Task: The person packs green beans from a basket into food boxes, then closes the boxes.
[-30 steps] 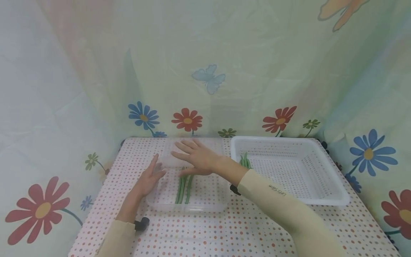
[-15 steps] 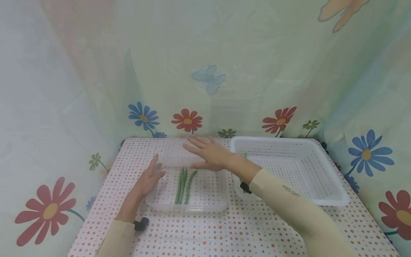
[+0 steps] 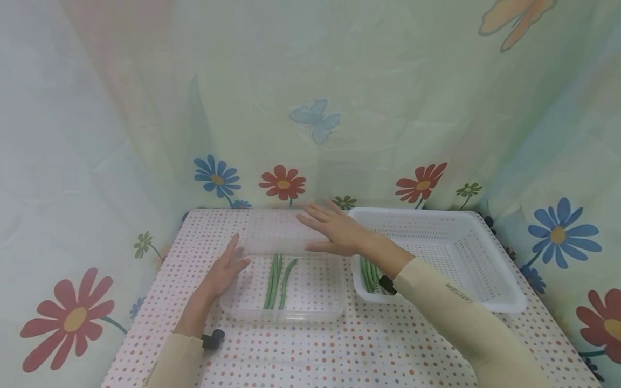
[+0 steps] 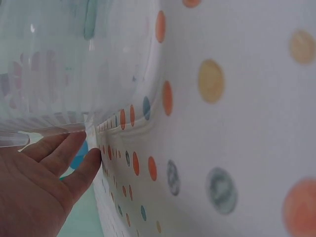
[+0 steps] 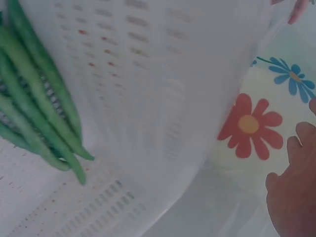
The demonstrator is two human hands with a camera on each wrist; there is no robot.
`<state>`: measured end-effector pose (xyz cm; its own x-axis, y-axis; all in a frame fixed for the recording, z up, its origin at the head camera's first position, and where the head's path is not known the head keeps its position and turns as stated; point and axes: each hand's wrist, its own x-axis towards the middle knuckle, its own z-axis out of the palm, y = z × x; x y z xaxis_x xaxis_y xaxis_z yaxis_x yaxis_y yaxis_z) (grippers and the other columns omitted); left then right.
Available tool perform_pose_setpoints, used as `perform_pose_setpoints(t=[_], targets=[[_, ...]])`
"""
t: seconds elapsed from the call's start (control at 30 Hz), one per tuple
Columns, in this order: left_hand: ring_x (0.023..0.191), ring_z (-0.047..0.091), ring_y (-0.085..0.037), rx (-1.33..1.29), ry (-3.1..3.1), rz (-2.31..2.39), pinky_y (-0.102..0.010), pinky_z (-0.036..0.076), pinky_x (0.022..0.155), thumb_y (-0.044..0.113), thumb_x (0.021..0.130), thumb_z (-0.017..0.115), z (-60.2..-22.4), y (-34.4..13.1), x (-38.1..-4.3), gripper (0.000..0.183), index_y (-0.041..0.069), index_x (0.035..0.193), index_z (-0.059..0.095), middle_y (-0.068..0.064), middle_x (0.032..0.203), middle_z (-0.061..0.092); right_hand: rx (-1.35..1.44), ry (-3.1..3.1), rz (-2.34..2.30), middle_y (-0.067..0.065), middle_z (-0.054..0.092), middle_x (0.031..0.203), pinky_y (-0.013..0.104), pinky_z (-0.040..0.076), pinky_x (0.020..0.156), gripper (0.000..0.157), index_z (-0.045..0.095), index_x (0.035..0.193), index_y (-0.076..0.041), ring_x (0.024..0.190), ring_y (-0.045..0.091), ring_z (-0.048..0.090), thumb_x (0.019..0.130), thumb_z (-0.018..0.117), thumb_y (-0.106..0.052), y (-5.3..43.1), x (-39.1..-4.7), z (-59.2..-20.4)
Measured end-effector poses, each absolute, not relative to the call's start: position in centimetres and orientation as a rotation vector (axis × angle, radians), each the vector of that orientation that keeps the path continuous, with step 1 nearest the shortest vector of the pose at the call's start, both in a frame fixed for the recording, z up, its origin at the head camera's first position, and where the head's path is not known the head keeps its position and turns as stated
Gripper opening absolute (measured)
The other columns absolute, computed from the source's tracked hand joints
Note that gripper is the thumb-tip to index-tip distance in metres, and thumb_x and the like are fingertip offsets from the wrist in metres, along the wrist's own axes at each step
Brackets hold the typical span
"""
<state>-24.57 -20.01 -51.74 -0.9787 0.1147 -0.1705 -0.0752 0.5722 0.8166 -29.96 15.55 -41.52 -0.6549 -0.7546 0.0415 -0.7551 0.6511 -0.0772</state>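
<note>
A clear plastic container (image 3: 310, 314) stands on the table with a few green beans (image 3: 274, 283) lying lengthwise in it. My left hand (image 3: 225, 274) is at its left side, fingers extended; in the left wrist view the fingertips (image 4: 94, 157) are right at the container's edge. Behind it lies a see-through plastic lid (image 3: 271, 231). Over the lid's right end, my right hand (image 3: 337, 233) is spread with nothing in it. More green beans (image 5: 39, 94) lie in the left end of the white perforated basket (image 3: 509, 288), partly hidden by my right wrist.
Polka-dot cloth (image 3: 291, 358) covers the table. A flowered curtain (image 3: 388, 108) hangs right behind the table's back edge and along both sides. The basket's tall wall (image 5: 173, 98) stands between its beans and the right hand in the right wrist view.
My right hand has moved right, from above the container and lid towards the basket, uncovering the beans in the container. The left hand has stayed in place.
</note>
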Motion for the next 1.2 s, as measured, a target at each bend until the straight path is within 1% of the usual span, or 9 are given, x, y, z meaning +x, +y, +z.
perform_pose_setpoints(t=[0.17, 0.37, 0.5, 0.63, 0.7, 0.8, 0.93, 1.03, 1.2], targets=[[0.160, 0.019, -0.040, 0.037, 2.596, 1.371, -0.067, 0.010, 0.128, 0.043, 0.107, 0.052, -51.8, -20.0, -24.5, 0.079, 0.043, 0.167, 0.000, -0.012, 0.172, 0.027, 1.237, -2.888, 0.177, 0.005, 0.014, 0.176, 0.060, 0.002, 0.132, 0.080, 0.025, 0.167, -0.023, 0.163, 0.029, 0.016, 0.103, 0.054, -0.061, 17.3, -29.9, -42.1], [0.160, 0.021, -0.040, 0.047, 2.601, 1.374, -0.067, 0.011, 0.128, 0.045, 0.107, 0.052, -51.8, -20.2, -24.6, 0.079, 0.040, 0.168, 0.001, -0.013, 0.172, 0.028, 1.181, -2.902, 0.240, 0.010, 0.020, 0.175, 0.063, 0.007, 0.131, 0.079, 0.030, 0.166, -0.020, 0.161, 0.034, 0.021, 0.102, 0.058, -0.057, 19.3, -29.8, -41.8], [0.160, 0.021, -0.040, 0.048, 2.599, 1.378, -0.067, 0.012, 0.128, 0.044, 0.107, 0.052, -51.9, -20.1, -24.7, 0.079, 0.040, 0.168, 0.002, -0.012, 0.172, 0.028, 1.147, -2.925, 0.257, 0.010, 0.020, 0.175, 0.063, 0.008, 0.131, 0.077, 0.030, 0.166, -0.022, 0.161, 0.034, 0.020, 0.103, 0.057, -0.057, 20.6, -30.0, -41.8], [0.160, 0.021, -0.039, 0.044, 2.595, 1.376, -0.066, 0.012, 0.128, 0.043, 0.107, 0.053, -52.0, -20.1, -24.7, 0.079, 0.043, 0.167, 0.001, -0.012, 0.172, 0.027, 1.111, -2.966, 0.296, 0.008, 0.020, 0.175, 0.062, 0.008, 0.131, 0.075, 0.031, 0.165, -0.022, 0.162, 0.033, 0.019, 0.103, 0.055, -0.057, 22.0, -30.1, -42.1], [0.160, 0.022, -0.039, 0.040, 2.598, 1.377, -0.066, 0.011, 0.128, 0.043, 0.107, 0.053, -52.0, -20.1, -24.7, 0.079, 0.042, 0.167, 0.001, -0.012, 0.172, 0.027, 1.100, -2.981, 0.322, 0.009, 0.021, 0.175, 0.063, 0.009, 0.131, 0.075, 0.032, 0.165, -0.023, 0.161, 0.035, 0.020, 0.103, 0.055, -0.058, 22.5, -30.2, -42.2], [0.160, 0.022, -0.039, 0.035, 2.597, 1.376, -0.066, 0.011, 0.128, 0.043, 0.107, 0.053, -52.0, -20.1, -24.7, 0.079, 0.043, 0.167, 0.001, -0.012, 0.173, 0.027, 1.077, -3.015, 0.358, 0.007, 0.021, 0.175, 0.061, 0.010, 0.131, 0.072, 0.033, 0.165, -0.026, 0.161, 0.034, 0.021, 0.104, 0.054, -0.058, 23.4, -30.2, -42.5], [0.160, 0.022, -0.039, 0.037, 2.598, 1.378, -0.066, 0.012, 0.128, 0.043, 0.107, 0.053, -52.0, -20.1, -24.6, 0.080, 0.042, 0.167, 0.001, -0.012, 0.172, 0.027, 1.085, -2.997, 0.417, 0.008, 0.029, 0.172, 0.060, 0.015, 0.131, 0.068, 0.038, 0.163, -0.022, 0.159, 0.033, 0.027, 0.104, 0.057, -0.052, 24.4, -30.1, -42.8], [0.160, 0.022, -0.040, 0.041, 2.602, 1.380, -0.067, 0.012, 0.128, 0.044, 0.107, 0.053, -51.9, -20.1, -24.6, 0.079, 0.042, 0.167, 0.001, -0.013, 0.172, 0.027, 1.090, -2.943, 0.432, 0.010, 0.038, 0.168, 0.062, 0.021, 0.129, 0.066, 0.043, 0.160, -0.017, 0.156, 0.036, 0.034, 0.104, 0.059, -0.048, 25.1, -30.1, -43.0], [0.160, 0.022, -0.039, 0.048, 2.603, 1.377, -0.067, 0.012, 0.128, 0.044, 0.107, 0.053, -52.1, -20.1, -24.6, 0.079, 0.043, 0.167, 0.001, -0.012, 0.172, 0.028, 1.086, -2.910, 0.421, 0.012, 0.048, 0.161, 0.064, 0.029, 0.125, 0.061, 0.052, 0.155, -0.016, 0.151, 0.039, 0.041, 0.104, 0.059, -0.049, 26.2, -30.0, -43.1]])
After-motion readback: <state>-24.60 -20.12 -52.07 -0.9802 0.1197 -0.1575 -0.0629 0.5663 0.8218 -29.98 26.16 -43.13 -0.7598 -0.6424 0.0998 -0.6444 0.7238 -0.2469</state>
